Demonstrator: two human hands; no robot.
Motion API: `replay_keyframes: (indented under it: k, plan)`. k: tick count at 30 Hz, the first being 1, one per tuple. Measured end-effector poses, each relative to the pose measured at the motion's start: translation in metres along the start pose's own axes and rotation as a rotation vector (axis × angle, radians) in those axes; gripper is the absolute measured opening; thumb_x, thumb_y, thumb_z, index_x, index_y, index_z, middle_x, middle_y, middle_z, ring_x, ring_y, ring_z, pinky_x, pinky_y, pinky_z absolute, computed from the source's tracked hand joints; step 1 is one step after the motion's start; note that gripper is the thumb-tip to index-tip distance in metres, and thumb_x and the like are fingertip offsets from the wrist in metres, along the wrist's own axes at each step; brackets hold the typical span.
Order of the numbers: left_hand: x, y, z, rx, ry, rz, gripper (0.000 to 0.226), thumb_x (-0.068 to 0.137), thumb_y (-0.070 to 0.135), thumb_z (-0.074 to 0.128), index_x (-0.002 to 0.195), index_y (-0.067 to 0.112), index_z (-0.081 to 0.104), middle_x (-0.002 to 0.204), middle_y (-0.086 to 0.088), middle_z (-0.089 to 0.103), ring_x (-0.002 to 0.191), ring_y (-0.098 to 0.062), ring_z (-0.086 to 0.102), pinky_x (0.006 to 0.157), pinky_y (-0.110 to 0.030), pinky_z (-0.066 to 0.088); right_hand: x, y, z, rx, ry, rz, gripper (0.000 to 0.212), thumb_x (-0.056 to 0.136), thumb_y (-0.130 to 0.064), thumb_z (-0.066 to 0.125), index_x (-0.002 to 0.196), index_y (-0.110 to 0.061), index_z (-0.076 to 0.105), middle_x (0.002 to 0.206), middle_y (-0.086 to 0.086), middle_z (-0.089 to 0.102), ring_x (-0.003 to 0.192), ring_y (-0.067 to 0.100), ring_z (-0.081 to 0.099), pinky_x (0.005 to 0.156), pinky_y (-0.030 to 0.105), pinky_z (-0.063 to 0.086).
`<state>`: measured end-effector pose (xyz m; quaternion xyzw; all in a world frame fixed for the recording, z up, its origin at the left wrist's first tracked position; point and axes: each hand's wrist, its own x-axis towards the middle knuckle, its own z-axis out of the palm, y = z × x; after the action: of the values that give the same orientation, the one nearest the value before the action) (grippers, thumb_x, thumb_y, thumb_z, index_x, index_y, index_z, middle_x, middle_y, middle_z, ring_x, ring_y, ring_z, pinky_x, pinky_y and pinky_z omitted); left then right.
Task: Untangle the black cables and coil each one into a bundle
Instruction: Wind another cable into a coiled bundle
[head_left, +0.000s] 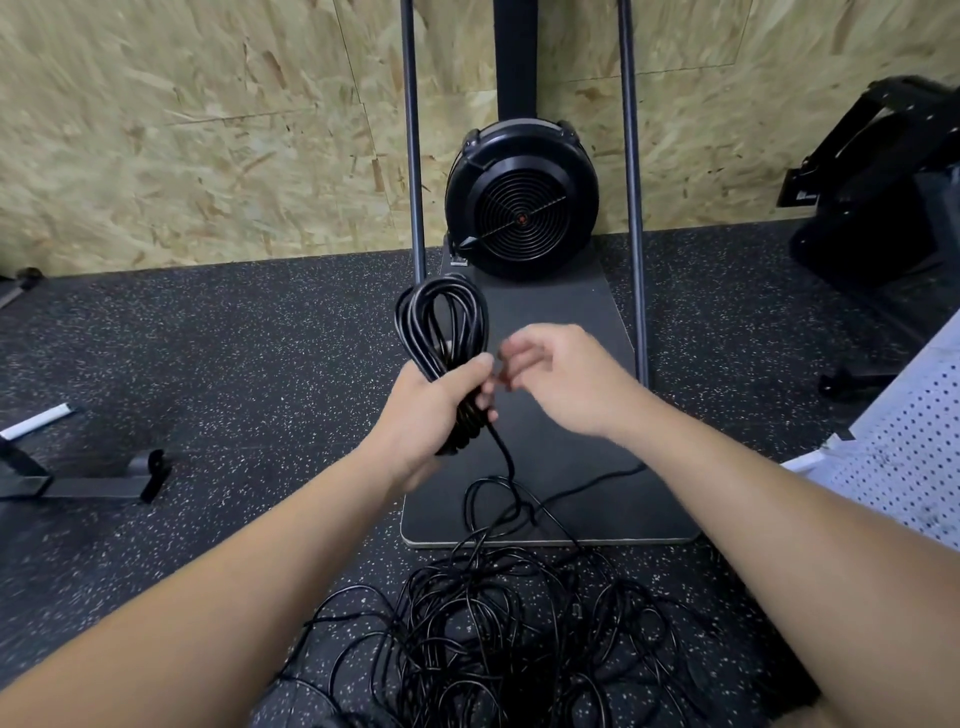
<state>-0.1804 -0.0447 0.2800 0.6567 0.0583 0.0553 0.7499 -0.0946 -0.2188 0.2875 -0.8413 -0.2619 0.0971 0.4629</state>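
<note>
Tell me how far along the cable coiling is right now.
Early. No finished bundle lies anywhere in view. In hand: the left hand grips a partly wound coil of black cable, its free strand trailing down to the floor; the right hand hovers beside the coil, and whether it pinches anything is blurred. Left: the big tangled pile of black cables on the speckled floor.

Coiled bundle (441, 332) in left hand (431, 410); right hand (561, 379) just beside; cable tangle (498, 623) on floor (208, 364) below; fan (522, 202) behind.
</note>
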Motion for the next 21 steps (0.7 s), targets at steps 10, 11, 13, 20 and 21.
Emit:
replay_keyframes:
  k: [10, 11, 13, 20, 21]
  plan:
    - [0.015, 0.015, -0.021, -0.186, 0.221, 0.008, 0.014, 0.108, 0.016, 0.067, 0.097, 0.009, 0.061, 0.080, -0.007, 0.060, 0.069, -0.022, 0.056, 0.065, -0.035, 0.056, -0.009, 0.028, 0.024, 0.068, -0.482, 0.263, 0.023, 0.095, -0.012, 0.083, 0.113, -0.004, 0.071, 0.090, 0.013, 0.080, 0.080, 0.020, 0.071, 0.080, 0.031, 0.050]
    - [0.016, 0.016, -0.026, -0.128, 0.267, 0.003, 0.018, 0.107, 0.019, 0.067, 0.092, 0.013, 0.062, 0.078, -0.006, 0.058, 0.068, -0.022, 0.056, 0.059, -0.032, 0.052, -0.006, 0.026, 0.018, 0.109, -0.434, 0.281, 0.018, 0.098, -0.012, 0.079, 0.109, -0.002, 0.070, 0.087, 0.014, 0.079, 0.077, 0.021, 0.072, 0.077, 0.030, 0.050]
    - [0.018, 0.015, -0.037, 0.000, 0.356, -0.020, 0.025, 0.106, 0.025, 0.067, 0.082, 0.017, 0.062, 0.073, -0.006, 0.058, 0.067, -0.026, 0.060, 0.053, -0.029, 0.043, -0.002, 0.017, 0.006, 0.154, -0.341, 0.289, 0.021, 0.102, -0.022, 0.078, 0.095, -0.003, 0.072, 0.078, 0.008, 0.073, 0.066, 0.018, 0.064, 0.065, 0.028, 0.050]
    - [0.015, -0.002, -0.035, 0.367, 0.223, -0.086, 0.037, 0.106, 0.040, 0.065, 0.082, 0.012, 0.065, 0.069, -0.014, 0.061, 0.058, -0.025, 0.052, 0.048, -0.028, 0.033, -0.009, -0.028, -0.009, 0.112, -0.336, -0.005, 0.015, 0.098, -0.031, 0.083, 0.093, -0.017, 0.080, 0.073, -0.004, 0.069, 0.064, 0.012, 0.049, 0.065, 0.030, 0.039]
    - [0.013, -0.004, -0.032, 0.358, 0.162, -0.129, 0.041, 0.106, 0.049, 0.065, 0.086, 0.014, 0.067, 0.071, -0.014, 0.060, 0.061, -0.026, 0.052, 0.050, -0.028, 0.034, -0.010, -0.029, -0.010, 0.134, -0.340, -0.033, 0.012, 0.098, -0.029, 0.082, 0.094, -0.018, 0.081, 0.075, -0.002, 0.072, 0.066, 0.013, 0.052, 0.066, 0.032, 0.041]
